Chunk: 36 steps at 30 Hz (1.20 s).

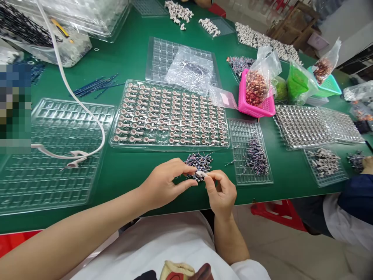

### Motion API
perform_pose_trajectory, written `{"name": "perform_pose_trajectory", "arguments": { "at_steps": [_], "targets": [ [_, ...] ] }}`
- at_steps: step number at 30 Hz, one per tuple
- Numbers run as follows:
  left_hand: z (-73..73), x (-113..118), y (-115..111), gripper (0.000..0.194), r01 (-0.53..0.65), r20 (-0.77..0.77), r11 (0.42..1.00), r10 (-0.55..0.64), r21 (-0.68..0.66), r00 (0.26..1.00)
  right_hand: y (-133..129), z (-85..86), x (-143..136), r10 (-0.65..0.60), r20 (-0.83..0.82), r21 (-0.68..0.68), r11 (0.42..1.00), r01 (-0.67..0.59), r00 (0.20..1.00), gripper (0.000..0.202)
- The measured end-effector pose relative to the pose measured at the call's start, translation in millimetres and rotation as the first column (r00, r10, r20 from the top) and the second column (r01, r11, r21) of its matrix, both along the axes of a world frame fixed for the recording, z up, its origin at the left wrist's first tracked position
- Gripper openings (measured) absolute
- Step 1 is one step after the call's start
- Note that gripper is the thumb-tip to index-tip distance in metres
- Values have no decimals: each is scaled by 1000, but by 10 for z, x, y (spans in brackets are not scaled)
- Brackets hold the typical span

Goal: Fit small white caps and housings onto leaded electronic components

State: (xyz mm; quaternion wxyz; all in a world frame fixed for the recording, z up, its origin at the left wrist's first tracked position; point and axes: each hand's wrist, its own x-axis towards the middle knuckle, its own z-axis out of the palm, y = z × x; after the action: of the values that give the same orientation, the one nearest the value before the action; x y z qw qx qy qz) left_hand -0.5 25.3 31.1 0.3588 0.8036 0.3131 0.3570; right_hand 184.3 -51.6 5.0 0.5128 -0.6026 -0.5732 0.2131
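A small white plastic part (pixel 200 174) is held between my two hands, just in front of a pile of dark components with thin wire leads (pixel 201 160). My left hand (pixel 167 182) has its thumb and forefinger around the part's left side. At its right end my right hand (pixel 221 192) pinches it between thumb and forefinger, the other fingers curled. Beyond the pile lies a clear tray (pixel 140 147) with rows of white parts; in its front row a few pockets show no part.
Left, an empty clear tray (pixel 58 186) lies under a white hose (pixel 65 77). Right, a tray (pixel 239 155) bears wired components, behind it a pink basket (pixel 258 111). Another person's hand (pixel 367 165) shows at the far right edge.
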Motion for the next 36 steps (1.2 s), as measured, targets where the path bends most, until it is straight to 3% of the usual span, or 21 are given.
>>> {"name": "perform_pose_trajectory", "arguments": {
  "at_steps": [5, 12, 15, 23, 36],
  "targets": [
    [-30, 24, -17, 7, -34, -6, 989, 35, 144, 999, 9, 5, -11, 16, 13, 7, 1000, -16, 1000, 7],
    [-66, 29, -33, 11, -28, -109, 982, 49, 187, 993, 27, 16, -29, 6, 34, 0, 1000, -6, 999, 9],
    [-33, 25, -31, 13, 1, -127, 991, 16, 136, 992, 25, 19, -19, -7, 20, -55, 998, 8, 1000, 12],
    [55, 10, -3, 14, 71, -81, 983, -86, -171, 993, 19, -1, 8, -11, -113, -147, 989, -6, 994, 17],
    [81, 4, -11, 13, 68, -42, 976, -78, -208, 996, 23, 39, 1, -4, -122, -123, 992, -12, 992, 17]
  ]
}}
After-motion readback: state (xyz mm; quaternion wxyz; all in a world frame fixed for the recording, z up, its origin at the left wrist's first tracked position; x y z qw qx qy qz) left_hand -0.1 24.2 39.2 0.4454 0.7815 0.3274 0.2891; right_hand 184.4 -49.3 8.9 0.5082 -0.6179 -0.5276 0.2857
